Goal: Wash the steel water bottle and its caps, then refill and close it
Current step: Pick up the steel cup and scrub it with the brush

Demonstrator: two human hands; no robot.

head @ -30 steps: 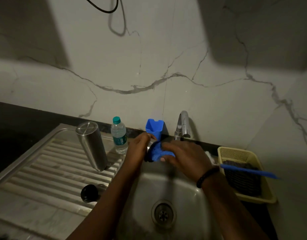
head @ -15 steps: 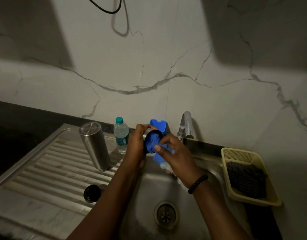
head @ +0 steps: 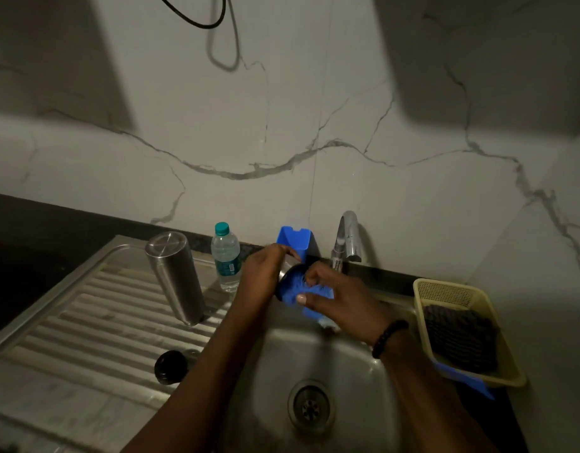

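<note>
The sink basin is sitting low in the middle, its drain at the bottom. Above the basin, the left hand is gripping a steel cap tilted on its side, opening facing right. The right hand is pressing a blue scrubbing cloth into that opening, thumb and fingers pinching it. Behind the basin a tap is standing, with a blue holder just left of it. Left of the basin, on the ribbed drainboard, a steel water bottle is standing inverted, a plastic bottle beside it, a black cap lying nearer. Right of the basin, a yellow basket is holding a dark cloth.
</note>
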